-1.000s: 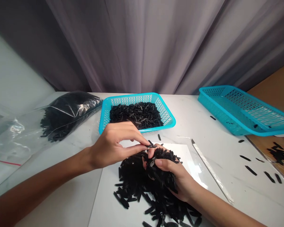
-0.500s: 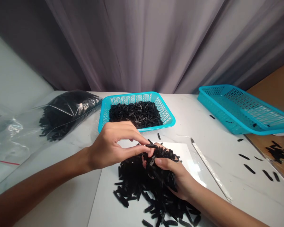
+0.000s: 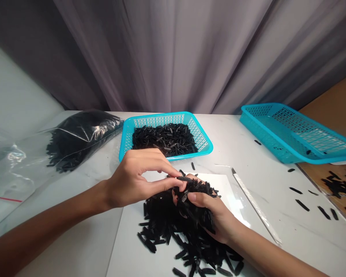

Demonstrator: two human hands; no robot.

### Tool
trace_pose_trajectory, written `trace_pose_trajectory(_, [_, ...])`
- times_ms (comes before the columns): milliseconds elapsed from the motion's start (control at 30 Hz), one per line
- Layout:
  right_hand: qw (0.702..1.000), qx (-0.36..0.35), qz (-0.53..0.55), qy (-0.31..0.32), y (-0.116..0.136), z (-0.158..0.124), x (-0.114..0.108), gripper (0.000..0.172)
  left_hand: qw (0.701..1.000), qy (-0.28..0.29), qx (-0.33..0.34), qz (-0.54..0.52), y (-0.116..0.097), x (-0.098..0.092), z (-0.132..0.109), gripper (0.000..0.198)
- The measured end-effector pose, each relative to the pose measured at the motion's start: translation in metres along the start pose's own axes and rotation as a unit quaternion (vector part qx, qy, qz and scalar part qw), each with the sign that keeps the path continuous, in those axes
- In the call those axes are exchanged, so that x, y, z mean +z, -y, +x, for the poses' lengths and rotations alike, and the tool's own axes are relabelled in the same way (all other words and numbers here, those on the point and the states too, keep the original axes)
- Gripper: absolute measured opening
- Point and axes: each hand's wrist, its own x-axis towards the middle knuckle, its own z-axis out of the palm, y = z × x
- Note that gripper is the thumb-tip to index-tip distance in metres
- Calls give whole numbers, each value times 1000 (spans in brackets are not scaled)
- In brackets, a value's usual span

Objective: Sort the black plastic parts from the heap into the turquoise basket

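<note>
Between the thumb and forefinger of my left hand [image 3: 144, 179] is a thin black strip [image 3: 185, 179], pinched above the other hand. My right hand [image 3: 212, 207] is closed around a bunch of similar black strips [image 3: 200, 188], its thumb lying over them. Below both hands, a loose pile of black strips [image 3: 164, 223] spreads over a white board [image 3: 127, 246]. What the strips are made of I cannot tell. Part of the pile is hidden by my right hand.
Behind my hands stands a blue basket [image 3: 209, 148] filled with black strips. A clear bag [image 3: 75, 142] of them lies left. To the right are a white-handled pointed tool [image 3: 256, 207], a second blue basket [image 3: 291, 154], scattered strips [image 3: 302, 205] and a brown board [image 3: 314, 173].
Both hands hold nearly the same pose. The strip in my left fingers has turned slightly, showing more of its flat side. The whole view has shifted a little.
</note>
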Motion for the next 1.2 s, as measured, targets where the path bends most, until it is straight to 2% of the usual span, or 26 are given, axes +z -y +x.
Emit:
trace_pose_trajectory(133, [1000, 1, 5, 4, 1, 0, 2, 16, 1000, -8, -20, 20, 5, -3, -7, 4])
trace_pose_trajectory(200, [1000, 1, 18, 6, 0, 0, 4, 15, 995, -29, -81, 54, 13, 0, -4, 3])
trace_pose_trajectory(267, [1000, 6, 27, 4, 0, 1, 4, 14, 982, -51, -167, 67, 20, 13, 12, 8])
trace_pose_trajectory(333, [999, 15, 31, -1, 0, 2, 4, 14, 975, -52, -214, 11, 19, 36, 45, 16])
trace_pose_trajectory(400, [999, 19, 40, -5, -1, 2, 3, 15, 971, 10, -208, -120, 5, 64, 87, 27])
trace_pose_trajectory(467, [999, 15, 52, -6, -1, 1, 2, 15, 936, 133, -163, -281, -19, 85, 124, 33])
trace_pose_trajectory(533, [998, 10, 54, -7, -2, 0, 2, 15, 922, 221, -97, -302, -42, 90, 142, 31])
trace_pose_trajectory(567, [999, 10, 51, -8, -2, 0, 2, 16, 929, 225, -63, -285, -49, 85, 143, 30])
trace_pose_trajectory(633, [999, 6, 44, -11, -1, 0, 3, 16, 951, 228, -20, -209, -52, 67, 130, 24])
trace_pose_trajectory(700, [999, -1, 42, -10, -1, 1, 4, 16, 968, 236, -9, -84, -41, 41, 107, 16])
trace_pose_trajectory(767, [999, -9, 44, -8, 0, 2, 5, 15, 967, 249, -43, 13, -25, 17, 81, 13])
trace_pose_trajectory(833, [999, -7, 46, -9, 0, 4, 5, 15, 956, 277, -92, 36, -11, 1, 59, 16])
trace_pose_trajectory(900, [999, -2, 38, -19, -1, 3, 6, 18, 951, 286, -111, 22, -2, -4, 42, 17])
trace_pose_trajectory(967, [999, 0, 28, -34, -2, 2, 6, 23, 955, 275, -112, 5, 1, -2, 31, 18])
trace_pose_trajectory(1067, [999, -6, 16, -43, -2, 0, 7, 27, 964, 242, -106, -4, 1, 5, 24, 16])
trace_pose_trajectory(1200, [999, -14, -1, -38, 0, 0, 7, 23, 975, 200, -92, -8, 2, 8, 21, 5])
